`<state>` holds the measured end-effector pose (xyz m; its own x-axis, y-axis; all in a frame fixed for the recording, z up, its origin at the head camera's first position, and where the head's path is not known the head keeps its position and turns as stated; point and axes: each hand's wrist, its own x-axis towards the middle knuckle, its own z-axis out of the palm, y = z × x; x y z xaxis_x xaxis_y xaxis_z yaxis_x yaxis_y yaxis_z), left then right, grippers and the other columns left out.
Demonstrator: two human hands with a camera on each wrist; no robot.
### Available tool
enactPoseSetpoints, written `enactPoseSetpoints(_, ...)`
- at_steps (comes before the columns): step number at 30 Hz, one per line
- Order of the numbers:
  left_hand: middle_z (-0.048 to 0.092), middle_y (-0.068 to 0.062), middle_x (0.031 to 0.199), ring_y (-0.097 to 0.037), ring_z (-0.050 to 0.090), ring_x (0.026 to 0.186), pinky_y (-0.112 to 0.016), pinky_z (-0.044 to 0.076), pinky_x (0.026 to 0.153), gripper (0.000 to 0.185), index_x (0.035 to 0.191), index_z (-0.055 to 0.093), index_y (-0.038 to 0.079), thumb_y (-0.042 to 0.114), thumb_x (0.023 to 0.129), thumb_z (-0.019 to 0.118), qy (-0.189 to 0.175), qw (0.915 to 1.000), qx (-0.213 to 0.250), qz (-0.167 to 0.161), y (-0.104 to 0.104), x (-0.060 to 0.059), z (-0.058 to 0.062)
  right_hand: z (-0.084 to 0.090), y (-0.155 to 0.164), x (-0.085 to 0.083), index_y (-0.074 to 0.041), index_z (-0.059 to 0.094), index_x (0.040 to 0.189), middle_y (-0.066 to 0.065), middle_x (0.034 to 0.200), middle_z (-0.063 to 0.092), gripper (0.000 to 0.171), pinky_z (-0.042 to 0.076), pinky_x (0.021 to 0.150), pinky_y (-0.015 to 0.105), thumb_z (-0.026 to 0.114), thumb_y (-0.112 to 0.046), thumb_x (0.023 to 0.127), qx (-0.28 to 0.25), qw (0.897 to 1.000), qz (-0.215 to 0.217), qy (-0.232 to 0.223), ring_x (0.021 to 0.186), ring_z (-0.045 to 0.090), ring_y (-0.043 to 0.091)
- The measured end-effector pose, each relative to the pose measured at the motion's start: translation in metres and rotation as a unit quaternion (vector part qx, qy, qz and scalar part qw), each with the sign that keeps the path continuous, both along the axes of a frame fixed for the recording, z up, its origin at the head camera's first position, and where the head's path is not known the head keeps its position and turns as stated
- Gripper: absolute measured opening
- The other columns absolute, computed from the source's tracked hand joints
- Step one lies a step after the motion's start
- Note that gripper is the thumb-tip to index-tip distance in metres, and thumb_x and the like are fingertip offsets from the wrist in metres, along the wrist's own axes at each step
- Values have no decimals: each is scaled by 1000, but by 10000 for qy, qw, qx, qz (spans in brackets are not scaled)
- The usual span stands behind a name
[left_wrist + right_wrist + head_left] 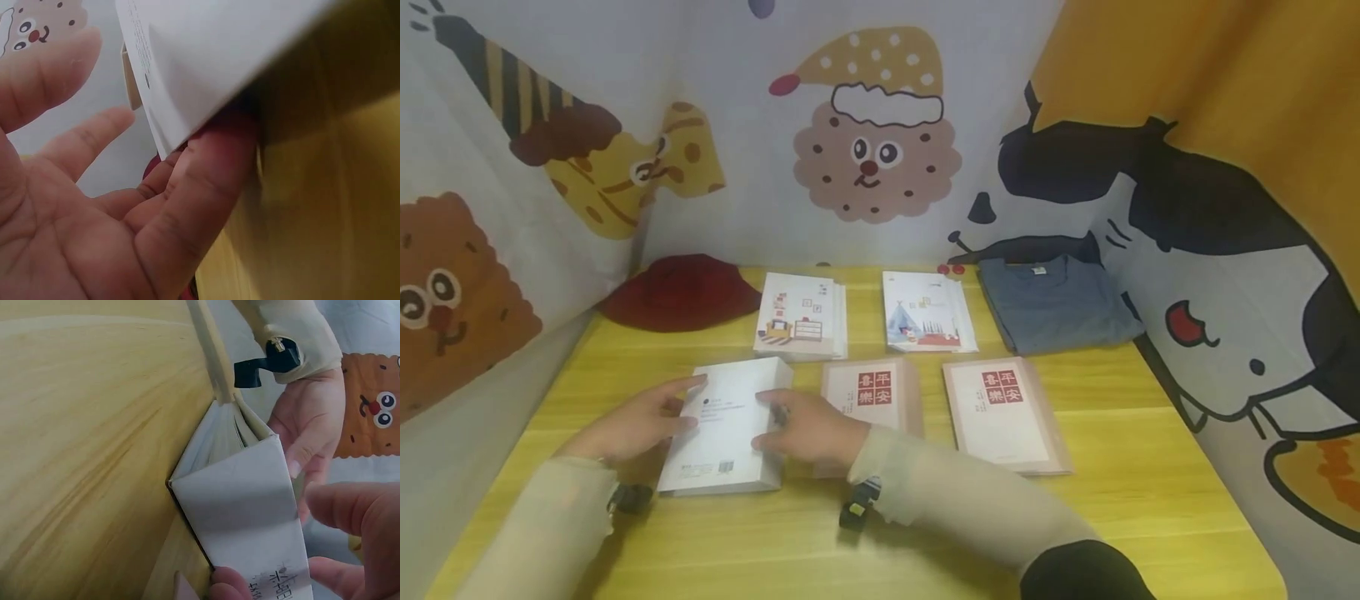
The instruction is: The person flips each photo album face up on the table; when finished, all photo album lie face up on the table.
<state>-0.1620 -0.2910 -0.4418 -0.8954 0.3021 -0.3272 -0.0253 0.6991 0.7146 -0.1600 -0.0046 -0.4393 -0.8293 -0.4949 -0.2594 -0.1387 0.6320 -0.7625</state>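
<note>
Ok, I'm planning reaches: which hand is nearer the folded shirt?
Right. The right hand is left of the shirt, nearer the camera; the left hand is farther left, past the white book.

White book (726, 450): fine print (724, 408) unreadable; left fingers (187, 200) partly hidden.

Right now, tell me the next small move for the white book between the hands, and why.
I'd probably lower the white book flat onto the table and ease the left hand out: the left wrist view shows its fingers tucked beneath the raised edge, while the right hand holds the spine side.
</note>
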Motion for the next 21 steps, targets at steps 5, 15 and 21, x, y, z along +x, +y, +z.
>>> enactPoseSetpoints(5, 55, -35, 141, -42, 61, 120, -53, 58, 94, 76, 164, 31, 2, 18, 101, 69, 11, 10000, -90, -3, 0, -2, -1, -1, -2, 2, -25, 49, 157, 7, 145, 65, 79, 53, 109, 37, 85, -24, 87, -107, 9999, -124, 19, 130, 63, 23)
enactPoseSetpoints(15, 59, -32, 138, -41, 61, 120, -48, 59, 92, 79, 165, 30, 2, 17, 99, 72, 171, 9997, -182, 82, 2, 1, -6, -6, 1, 1, -28, 44, 160, 9, 153, 58, 84, 56, 94, 30, 76, -5, 86, -237, 9981, -469, -330, 113, 64, 18)
enactPoseSetpoints(21, 61, -31, 130, -37, 63, 114, -45, 59, 90, 86, 167, 23, 4, 19, 98, 73, 44, 9992, -186, 346, 2, 0, -6, -4, 2, 3, -25, 44, 161, 8, 159, 52, 83, 52, 104, 31, 71, 0, 86, -302, 9971, -594, -373, 126, 59, 19)
